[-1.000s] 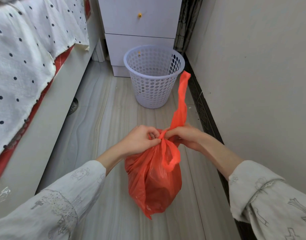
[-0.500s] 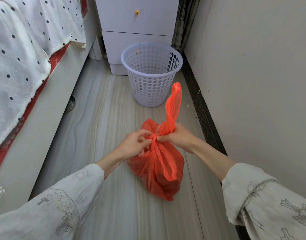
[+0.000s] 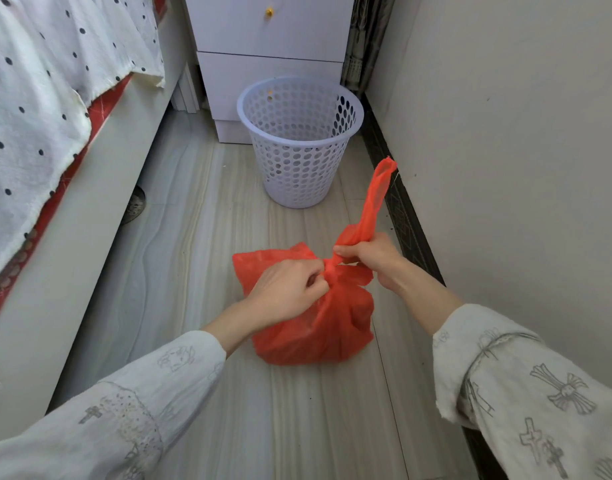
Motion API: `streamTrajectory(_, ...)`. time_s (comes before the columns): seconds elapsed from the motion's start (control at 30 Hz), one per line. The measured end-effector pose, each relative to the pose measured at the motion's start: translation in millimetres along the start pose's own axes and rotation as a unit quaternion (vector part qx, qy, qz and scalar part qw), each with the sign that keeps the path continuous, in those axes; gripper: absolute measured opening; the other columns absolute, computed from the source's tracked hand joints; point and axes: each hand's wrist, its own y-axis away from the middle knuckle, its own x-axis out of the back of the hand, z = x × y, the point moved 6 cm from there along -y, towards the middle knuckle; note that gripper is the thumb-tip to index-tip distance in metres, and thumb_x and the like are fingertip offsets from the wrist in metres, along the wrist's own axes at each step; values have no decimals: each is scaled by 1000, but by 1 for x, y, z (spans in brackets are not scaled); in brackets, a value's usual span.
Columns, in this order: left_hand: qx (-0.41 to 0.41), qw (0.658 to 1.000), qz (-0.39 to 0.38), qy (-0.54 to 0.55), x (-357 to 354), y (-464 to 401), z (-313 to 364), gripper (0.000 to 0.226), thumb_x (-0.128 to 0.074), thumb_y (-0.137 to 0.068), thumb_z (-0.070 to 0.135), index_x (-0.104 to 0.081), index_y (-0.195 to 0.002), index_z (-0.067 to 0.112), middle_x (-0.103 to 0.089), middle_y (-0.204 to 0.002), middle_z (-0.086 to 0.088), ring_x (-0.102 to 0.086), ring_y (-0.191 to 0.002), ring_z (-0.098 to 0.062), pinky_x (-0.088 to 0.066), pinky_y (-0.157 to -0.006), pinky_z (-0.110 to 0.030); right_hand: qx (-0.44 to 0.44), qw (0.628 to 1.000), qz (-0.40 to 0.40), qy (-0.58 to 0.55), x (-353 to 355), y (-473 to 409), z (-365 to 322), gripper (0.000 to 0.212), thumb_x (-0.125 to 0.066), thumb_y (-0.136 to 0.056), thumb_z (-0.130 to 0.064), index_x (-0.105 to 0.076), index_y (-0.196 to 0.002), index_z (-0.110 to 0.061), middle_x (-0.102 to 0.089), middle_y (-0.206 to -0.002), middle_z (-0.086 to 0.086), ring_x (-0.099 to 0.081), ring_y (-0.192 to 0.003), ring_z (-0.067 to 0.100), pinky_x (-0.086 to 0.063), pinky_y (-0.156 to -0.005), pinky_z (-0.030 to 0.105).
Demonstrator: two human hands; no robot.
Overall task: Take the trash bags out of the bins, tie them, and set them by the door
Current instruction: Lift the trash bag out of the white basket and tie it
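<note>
Bag (image 3: 318, 323) now down on floor (image 3: 200, 237), left hand (image 3: 287, 292) and right hand (image 3: 373, 258) pinching its handles mid-knot; next, cinch tight.

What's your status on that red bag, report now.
Left hand and right hand both pinching the knot, grip tight. Red bag out of the bin, on the floor. Nothing in the way.

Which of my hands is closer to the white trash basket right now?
Right. Your right hand grips the red bag's handle strip, farther up the floor toward the white basket. Your left hand pinches the bag's neck lower down, farther from the basket.
</note>
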Motion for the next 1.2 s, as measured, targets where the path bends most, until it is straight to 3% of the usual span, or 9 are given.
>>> streamTrajectory(0.07,-34,999,6,-21,2,0,10,20,-46,-83,23,-39,-65,18,-36,-53,4,-54,-71,-28,-31,-57,-34,8,998,57,18,13,0,-5,13,-73,-74,-3,-65,-84,-6,-60,-73,4,-56,-65,15,-43,-47,16)
streamTrajectory(0.17,-65,997,13,-32,6,-1,21,19,-44,-81,26,-36,-65,18,-39,-58,2,-53,-71,-31,-34,-58,-35,18,992,120,28,26,-3,-12,34,-75,-72,-8,-67,-104,1,-61,-89,8,-57,-83,17,-40,-58,22)
streamTrajectory(0.33,-125,991,-3,-48,8,-1,33,17,-40,-78,25,-33,-65,18,-39,-63,5,-45,-65,-27,-30,-56,-33,6,987,156,37,31,-6,-16,40,-76,-72,-9,-66,-109,1,-67,-108,14,-63,-103,26,-41,-70,21)
streamTrajectory(0.5,-145,986,-17,-75,3,0,36,18,-43,-81,23,-34,-66,18,-42,-67,4,-40,-64,-22,-26,-57,-31,-21,983,177,49,36,-14,-5,44,-80,-67,-12,-67,-108,0,-67,-112,17,-64,-103,28,-51,-89,33)
streamTrajectory(0.6,-142,987,-20,-68,-1,-1,34,19,-44,-83,22,-34,-67,18,-44,-67,3,-40,-64,-21,-27,-57,-32,-28,983,174,54,36,-18,1,44,-80,-67,-11,-67,-107,2,-68,-111,18,-65,-102,29,-51,-90,36)
streamTrajectory(0.8,-71,997,-37,5,-1,-7,14,20,-43,-89,20,-37,-71,16,-36,-60,6,-38,-66,-19,-33,-61,-35,-38,981,179,58,47,-22,5,47,-82,-64,-19,-67,-105,0,-68,-109,17,-65,-101,31,-52,-92,42)
streamTrajectory(0.93,39,996,-52,65,5,-15,-31,20,-48,-90,21,-47,-70,18,-45,-60,4,-43,-60,-17,-35,-63,-31,4,987,158,31,44,-19,-7,34,-79,-68,-14,-69,-98,0,-70,-97,16,-68,-83,26,-56,-68,34)
streamTrajectory(1.07,152,976,-46,148,19,-11,-42,32,-51,-89,16,-39,-60,21,-44,-58,2,-41,-56,-11,-32,-55,-24,26,986,137,96,28,7,-46,31,-78,-69,-17,-71,-94,-2,-71,-94,17,-67,-86,26,-53,-85,40)
streamTrajectory(1.2,209,953,-96,199,51,13,-8,31,-52,-89,17,-41,-60,21,-47,-54,2,-50,-59,-20,-46,-61,-28,3,993,48,105,13,60,-91,21,-78,-69,-12,-72,-87,-3,-68,-84,13,-62,-81,20,-51,-81,37)
